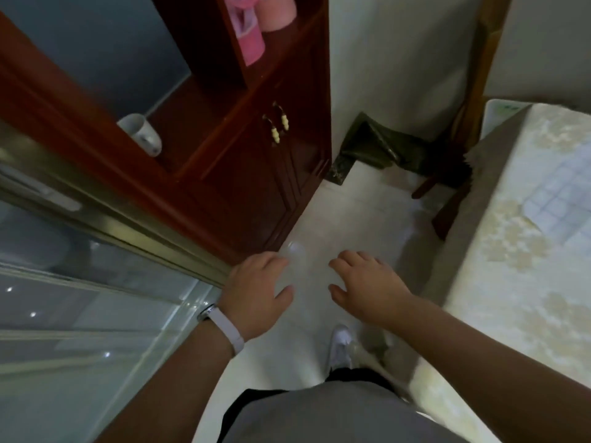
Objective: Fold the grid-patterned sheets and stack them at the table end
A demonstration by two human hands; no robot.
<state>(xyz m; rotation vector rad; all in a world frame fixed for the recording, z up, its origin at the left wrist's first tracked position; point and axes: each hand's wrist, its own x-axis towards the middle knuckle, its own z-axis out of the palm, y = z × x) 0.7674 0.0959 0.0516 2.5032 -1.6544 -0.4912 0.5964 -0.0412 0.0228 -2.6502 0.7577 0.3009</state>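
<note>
Grid-patterned sheet [563, 199]: one visible, lying on bench [511, 298] at right edge of frame. Two hands, left hand [256, 292] and right hand [367, 289], lower centre over floor [351, 219]; fingers loosely spread, holding nothing.

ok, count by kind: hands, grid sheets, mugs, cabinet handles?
hands: 2, left hand, right hand
grid sheet: 1, partly cut off by the frame edge
mug: 1
handles: 2
total: 6
</note>
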